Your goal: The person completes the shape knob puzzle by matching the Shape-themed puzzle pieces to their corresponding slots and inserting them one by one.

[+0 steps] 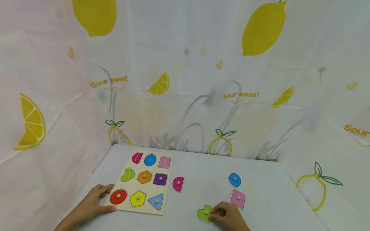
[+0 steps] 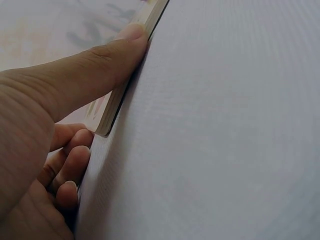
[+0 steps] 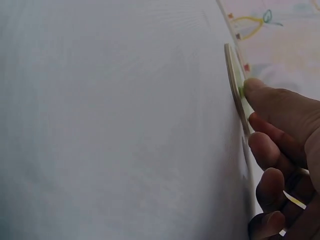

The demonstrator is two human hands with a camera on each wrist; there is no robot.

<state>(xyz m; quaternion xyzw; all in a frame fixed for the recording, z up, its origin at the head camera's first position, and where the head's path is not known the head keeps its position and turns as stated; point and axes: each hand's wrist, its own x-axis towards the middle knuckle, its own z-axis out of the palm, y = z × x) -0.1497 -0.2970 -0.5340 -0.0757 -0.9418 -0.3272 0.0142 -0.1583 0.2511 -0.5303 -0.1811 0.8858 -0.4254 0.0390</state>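
My left hand (image 1: 93, 202) holds the near left corner of a wooden shape puzzle board (image 1: 115, 183), thumb along the front edge, fingers at the left side. Over at the right, my right hand (image 1: 228, 215) pinches a green heart puzzle piece (image 1: 202, 214) at its right side, near the small wooden knob. In the right wrist view the heart (image 3: 233, 75) shows edge-on beside the thumb. Knobbed pieces fill the board's two nearer rows, except a green heart recess (image 1: 127, 175). The far row's magenta, blue and pink recesses have no knobs.
A magenta half-round piece (image 1: 178, 184) lies just right of the board. Farther right are a blue round piece (image 1: 235, 180) and a pink square piece (image 1: 238, 198), close to my right hand. Lemon-printed cloth (image 1: 185, 112) walls the white table (image 1: 277, 199) at the back and sides.
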